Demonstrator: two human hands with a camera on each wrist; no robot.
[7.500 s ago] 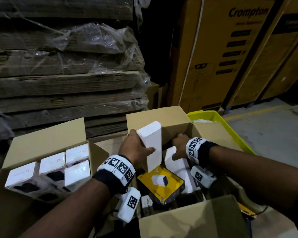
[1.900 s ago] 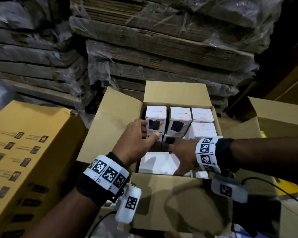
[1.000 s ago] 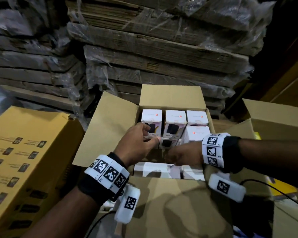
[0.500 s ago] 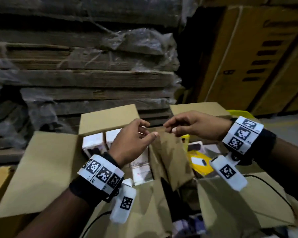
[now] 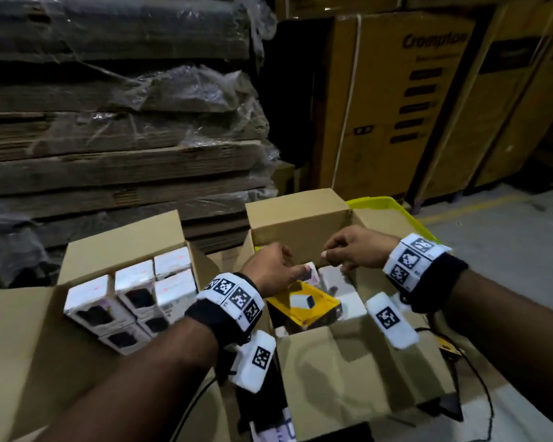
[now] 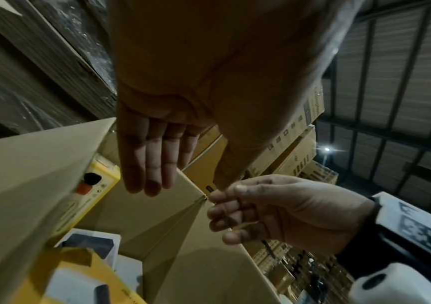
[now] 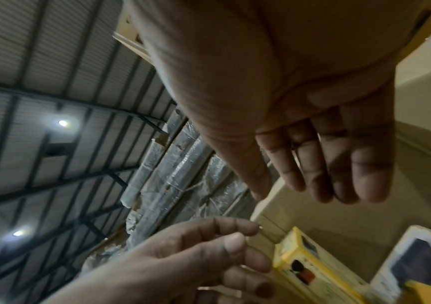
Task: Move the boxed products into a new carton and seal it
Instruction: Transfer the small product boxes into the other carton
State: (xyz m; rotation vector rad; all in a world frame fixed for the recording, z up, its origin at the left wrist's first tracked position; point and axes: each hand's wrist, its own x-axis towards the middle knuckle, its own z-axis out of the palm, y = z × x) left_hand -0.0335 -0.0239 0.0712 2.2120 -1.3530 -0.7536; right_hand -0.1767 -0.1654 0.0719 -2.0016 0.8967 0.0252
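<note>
Head view, centre of frame: left hand point(image 5: 270, 269) and right hand point(image 5: 356, 250) hover over the open right-hand carton point(image 5: 358, 371), fingers loosely curled and narrow, holding nothing. This carton contains a yellow product box point(image 5: 304, 303) and white boxes, partly hidden. At lower left, the second open carton point(image 5: 23, 342) holds upright white boxed products point(image 5: 91, 306) packed touching in rows. Upper left: plastic-wrapped flat cardboard stacks point(image 5: 115, 100); upper right: tall printed cartons point(image 5: 393, 100).

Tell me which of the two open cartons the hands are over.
The right-hand carton, holding the yellow box; the left carton holds only upright white boxes.
</note>
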